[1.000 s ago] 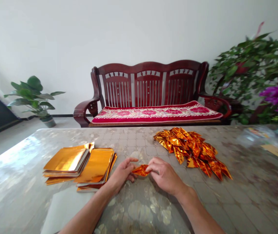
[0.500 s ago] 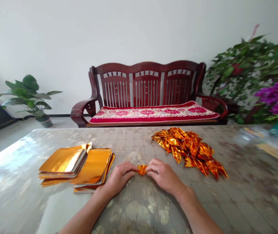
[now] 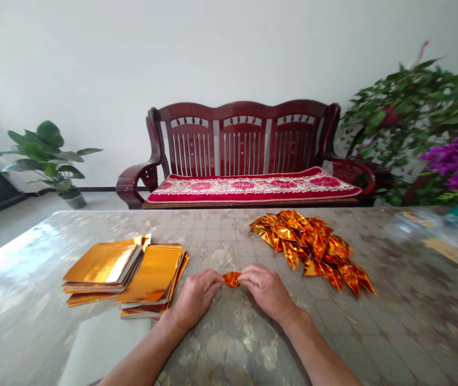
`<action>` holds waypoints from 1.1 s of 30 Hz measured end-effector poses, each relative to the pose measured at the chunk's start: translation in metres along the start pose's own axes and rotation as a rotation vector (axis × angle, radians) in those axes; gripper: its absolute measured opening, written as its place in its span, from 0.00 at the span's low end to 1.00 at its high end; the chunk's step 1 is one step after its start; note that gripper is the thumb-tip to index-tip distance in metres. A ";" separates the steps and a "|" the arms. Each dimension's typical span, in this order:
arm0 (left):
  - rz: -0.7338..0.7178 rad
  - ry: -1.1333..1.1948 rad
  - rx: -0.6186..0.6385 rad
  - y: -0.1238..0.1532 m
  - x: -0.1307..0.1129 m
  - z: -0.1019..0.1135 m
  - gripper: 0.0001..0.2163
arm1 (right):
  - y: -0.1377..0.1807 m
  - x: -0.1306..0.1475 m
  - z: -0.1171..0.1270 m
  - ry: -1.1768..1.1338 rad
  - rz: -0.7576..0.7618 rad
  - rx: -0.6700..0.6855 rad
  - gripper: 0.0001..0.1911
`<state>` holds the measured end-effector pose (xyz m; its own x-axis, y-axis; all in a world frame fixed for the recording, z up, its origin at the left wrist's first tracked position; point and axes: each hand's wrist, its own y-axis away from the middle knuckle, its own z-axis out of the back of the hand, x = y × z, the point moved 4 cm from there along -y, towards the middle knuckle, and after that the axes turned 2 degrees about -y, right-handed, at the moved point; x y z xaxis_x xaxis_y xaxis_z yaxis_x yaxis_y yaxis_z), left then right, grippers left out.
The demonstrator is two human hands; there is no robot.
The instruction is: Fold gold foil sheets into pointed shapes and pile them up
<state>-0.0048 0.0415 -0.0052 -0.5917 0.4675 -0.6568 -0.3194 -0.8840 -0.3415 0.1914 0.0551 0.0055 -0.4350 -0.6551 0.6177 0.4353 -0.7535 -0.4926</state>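
Note:
Between my two hands, just above or on the tabletop, is a small folded piece of gold foil paper. My left hand pinches its left end, thumb and fingers pressed together. Its right end is pinched the same way by my right hand. Only the crinkled, shiny middle shows; the fingertips cover both ends. Left of my left hand lie two stacks of flat gold foil sheets, a nearer stack and a farther-left stack. A heap of folded gold foil pieces lies beyond my right hand.
The table has a patterned, glossy cover. A pale sheet lies by my left forearm. Clear plastic bags and tan card pieces sit at the right. Behind the table stands a wooden bench, with plants on both sides.
Both hands, still pinching the folded foil paper, have shifted very slightly to the left. The fingers have drawn closer in at its ends. The stacks and the heap stay put.

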 end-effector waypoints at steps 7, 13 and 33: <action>0.006 -0.003 -0.067 -0.001 0.002 -0.002 0.07 | 0.000 0.001 0.002 -0.063 -0.058 0.010 0.09; -0.002 0.047 -0.093 0.000 0.010 -0.004 0.07 | 0.002 0.003 0.010 -0.116 -0.040 -0.038 0.13; -0.050 -0.104 -0.243 0.000 0.010 0.002 0.14 | 0.019 -0.021 0.092 0.368 -0.146 -0.644 0.10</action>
<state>-0.0121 0.0461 -0.0110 -0.6568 0.4975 -0.5666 -0.1704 -0.8299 -0.5312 0.2818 0.0595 0.0393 -0.7371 -0.4371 0.5154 -0.1444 -0.6432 -0.7520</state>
